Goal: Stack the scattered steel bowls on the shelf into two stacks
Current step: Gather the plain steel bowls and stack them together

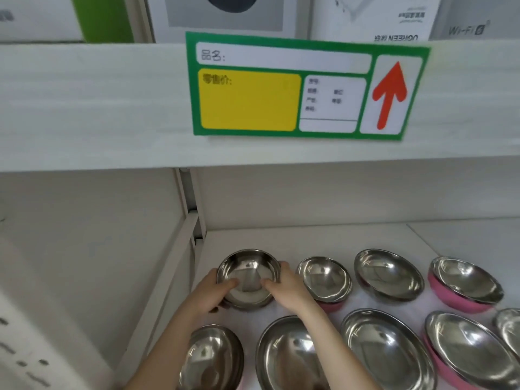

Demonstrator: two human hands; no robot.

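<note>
Green price tag with yellow patch and red up-arrow, stuck on upper ledge. White boxes above it. Green box top left.

Bright, even, diffuse light, no hard shadows. Shiny round steel bowls show pale glare patches and mirror reflections. Soft dim shade sits under the white upper shelf board. Green-and-yellow paper price label is slightly blurred, small print unreadable. Wide-angle bending at edges; lower left corner smeared.
</note>
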